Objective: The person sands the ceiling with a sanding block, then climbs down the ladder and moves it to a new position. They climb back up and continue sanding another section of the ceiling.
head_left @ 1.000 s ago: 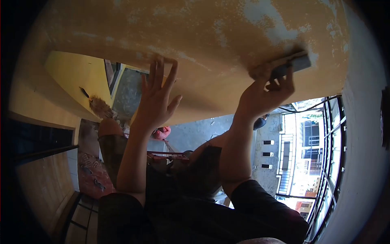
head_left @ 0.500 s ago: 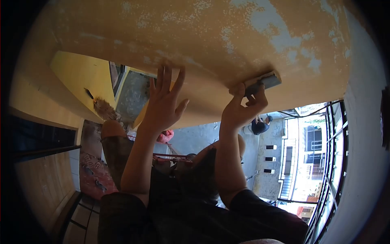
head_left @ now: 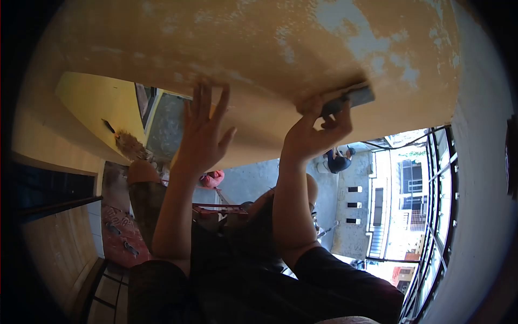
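Overhead, the tan painted surface (head_left: 162,48) shows patchy pale grey spots, denser toward the right. My right hand (head_left: 318,127) grips a flat grey sanding block (head_left: 356,98) between thumb and fingers, its face up against that surface near the lower edge. To the left, my left hand (head_left: 205,132) is spread with nothing in it, fingertips at the same edge. The block is slightly blurred.
Below me are my legs and a red metal frame (head_left: 221,207). A long-bristled brush (head_left: 128,144) lies at the left, near a red mat with sandals (head_left: 121,232). A person (head_left: 340,160) is low down at the right, beside a barred railing (head_left: 437,189).
Both hands appear shifted slightly left in view, along with the whole background. The sanding block stays in my right hand, against the surface and tilted a little differently.
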`<state>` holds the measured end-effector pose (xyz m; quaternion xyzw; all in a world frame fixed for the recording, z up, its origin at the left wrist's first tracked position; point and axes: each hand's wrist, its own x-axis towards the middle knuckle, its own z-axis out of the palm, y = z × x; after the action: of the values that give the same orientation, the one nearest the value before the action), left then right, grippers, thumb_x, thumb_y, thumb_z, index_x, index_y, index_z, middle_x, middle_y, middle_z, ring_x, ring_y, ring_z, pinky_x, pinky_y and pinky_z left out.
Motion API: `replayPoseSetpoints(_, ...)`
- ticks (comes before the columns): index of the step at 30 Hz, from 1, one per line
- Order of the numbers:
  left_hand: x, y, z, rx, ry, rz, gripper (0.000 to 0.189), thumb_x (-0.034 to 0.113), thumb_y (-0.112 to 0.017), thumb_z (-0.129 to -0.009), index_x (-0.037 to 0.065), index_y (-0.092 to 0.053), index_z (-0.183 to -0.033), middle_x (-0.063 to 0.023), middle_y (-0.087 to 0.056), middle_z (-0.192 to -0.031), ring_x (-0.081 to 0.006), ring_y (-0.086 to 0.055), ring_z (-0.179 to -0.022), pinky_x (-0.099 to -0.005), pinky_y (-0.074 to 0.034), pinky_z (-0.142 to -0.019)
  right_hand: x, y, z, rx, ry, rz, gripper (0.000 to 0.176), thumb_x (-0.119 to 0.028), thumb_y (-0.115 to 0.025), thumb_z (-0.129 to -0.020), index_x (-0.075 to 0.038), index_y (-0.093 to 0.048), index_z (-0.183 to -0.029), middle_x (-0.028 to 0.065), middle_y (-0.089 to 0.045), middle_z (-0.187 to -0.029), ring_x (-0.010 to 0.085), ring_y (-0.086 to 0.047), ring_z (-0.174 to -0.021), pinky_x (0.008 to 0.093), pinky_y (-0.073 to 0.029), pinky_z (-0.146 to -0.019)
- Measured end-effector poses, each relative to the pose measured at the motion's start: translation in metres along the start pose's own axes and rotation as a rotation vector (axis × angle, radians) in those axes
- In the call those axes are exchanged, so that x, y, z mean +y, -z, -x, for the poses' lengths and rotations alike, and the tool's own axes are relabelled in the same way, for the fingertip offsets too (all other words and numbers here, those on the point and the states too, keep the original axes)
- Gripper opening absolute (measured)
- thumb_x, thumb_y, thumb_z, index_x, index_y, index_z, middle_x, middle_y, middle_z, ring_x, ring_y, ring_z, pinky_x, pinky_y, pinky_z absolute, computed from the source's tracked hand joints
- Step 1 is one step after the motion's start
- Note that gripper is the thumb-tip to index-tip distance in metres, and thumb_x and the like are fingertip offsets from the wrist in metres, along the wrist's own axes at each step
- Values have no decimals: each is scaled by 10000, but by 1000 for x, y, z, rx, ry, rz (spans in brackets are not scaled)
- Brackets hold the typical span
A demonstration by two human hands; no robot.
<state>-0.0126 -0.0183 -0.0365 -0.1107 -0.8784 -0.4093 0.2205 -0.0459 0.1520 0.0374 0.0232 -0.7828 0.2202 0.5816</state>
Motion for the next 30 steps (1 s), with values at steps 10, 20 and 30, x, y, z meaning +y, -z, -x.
replayPoseSetpoints(10, -1, 2, -2, 6, -19, -8, 830, 266, -646, -865, 128, -166, -1528, -290, -43, -1551, -457, -40, -1438, -563, -145, -1135, -5, 5, -22, 111, -67, -33, 483, -70, -737, -816, 8, -512, -1236, 103, -496, -960, 211, -468, -845, 340, -412, -715)
replayPoseSetpoints(20, -4, 2, 0, -26, -5, -25, 852, 267, -671, -847, 129, -175, -1527, -287, -50, -1552, -454, -48, -1439, -562, -155, -1134, 12, 11, -35, 98, -63, -98, 460, -77, -715, -838, 8, -501, -1236, 111, -519, -1029, 169, -468, -791, 290, -397, -663)
replayPoseSetpoints(30, 0, 5, -4, -29, 2, -43, 863, 244, -671, -845, 117, -159, -1528, -300, -56, -1546, -462, -38, -1438, -554, -152, -1137, 20, 18, -38, 53, 54, 41, 479, -111, -688, -880, 7, -455, -1282, 130, -556, -1090, 145, -555, -825, 245, -432, -628)
